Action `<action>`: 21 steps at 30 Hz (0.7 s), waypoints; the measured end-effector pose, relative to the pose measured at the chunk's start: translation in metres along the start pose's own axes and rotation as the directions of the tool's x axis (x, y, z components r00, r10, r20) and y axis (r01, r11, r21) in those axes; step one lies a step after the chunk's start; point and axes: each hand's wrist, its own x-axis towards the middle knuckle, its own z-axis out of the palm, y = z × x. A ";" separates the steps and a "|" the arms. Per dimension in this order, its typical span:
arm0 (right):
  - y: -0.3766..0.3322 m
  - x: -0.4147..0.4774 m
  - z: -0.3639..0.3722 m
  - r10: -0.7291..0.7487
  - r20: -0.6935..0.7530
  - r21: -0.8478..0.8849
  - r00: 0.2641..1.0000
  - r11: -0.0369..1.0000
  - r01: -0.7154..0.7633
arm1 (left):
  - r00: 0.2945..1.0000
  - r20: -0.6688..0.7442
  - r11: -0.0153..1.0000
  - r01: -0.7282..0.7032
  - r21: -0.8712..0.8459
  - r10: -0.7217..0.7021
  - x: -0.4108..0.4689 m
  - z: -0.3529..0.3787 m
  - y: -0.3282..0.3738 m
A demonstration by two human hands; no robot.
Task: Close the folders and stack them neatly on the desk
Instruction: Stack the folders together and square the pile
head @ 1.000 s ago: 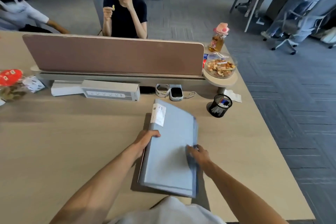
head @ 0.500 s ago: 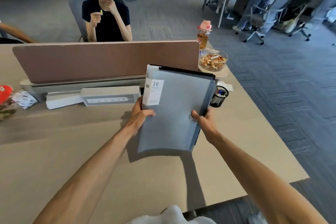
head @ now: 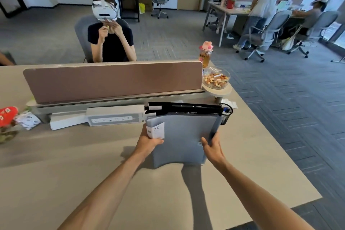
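Two or more closed folders stand upright on their lower edges on the wooden desk [head: 74, 164], held together as one bundle. The nearest is a blue-grey folder [head: 183, 140] with a white "20" label near its top left corner. Behind it a black folder [head: 186, 108] shows along the top. My left hand [head: 148, 141] grips the bundle's left edge by the label. My right hand [head: 211, 145] grips its right edge. The lower edge of the bundle rests on the desk, bowed slightly.
A brown divider panel [head: 112, 80] runs across the desk behind the folders, with a white power strip [head: 113, 115] below it. A black mesh pen cup [head: 226, 115] stands right of the folders, a bowl of snacks [head: 216, 80] and a bottle [head: 205, 54] beyond. A person sits opposite.
The folders lay flat on the desk a second ago. Both hands have lifted them upright onto their lower edges and pushed them a little farther from me.
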 end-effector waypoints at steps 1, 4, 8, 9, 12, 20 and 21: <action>0.003 0.001 -0.002 -0.004 0.003 -0.007 1.000 1.000 0.004 | 1.000 0.001 1.000 -0.005 0.010 0.005 0.001 0.001 -0.001; 0.007 0.003 -0.010 -0.003 0.019 -0.049 1.000 0.999 0.004 | 0.999 0.039 0.999 -0.014 0.039 0.012 0.002 0.003 0.000; 0.006 0.006 -0.017 -0.045 0.018 -0.045 0.999 0.998 0.046 | 0.989 0.130 0.998 -0.063 -0.010 0.064 -0.001 -0.001 0.019; 0.004 0.006 -0.018 -0.058 0.019 -0.023 0.998 0.998 0.058 | 0.987 0.141 0.997 -0.082 -0.015 0.083 -0.001 -0.001 0.025; -0.008 0.006 -0.018 -0.073 0.010 0.065 0.997 0.995 0.072 | 0.984 0.136 0.993 -0.113 -0.020 0.115 -0.002 0.000 0.043; 0.005 0.006 0.001 0.008 -0.033 0.092 0.999 0.996 -0.005 | 0.985 0.112 0.988 -0.123 -0.090 0.133 0.000 0.009 0.029; 0.009 0.004 0.004 0.019 -0.047 0.085 0.999 0.996 -0.015 | 0.986 0.117 0.988 -0.109 -0.112 0.122 0.000 0.009 0.024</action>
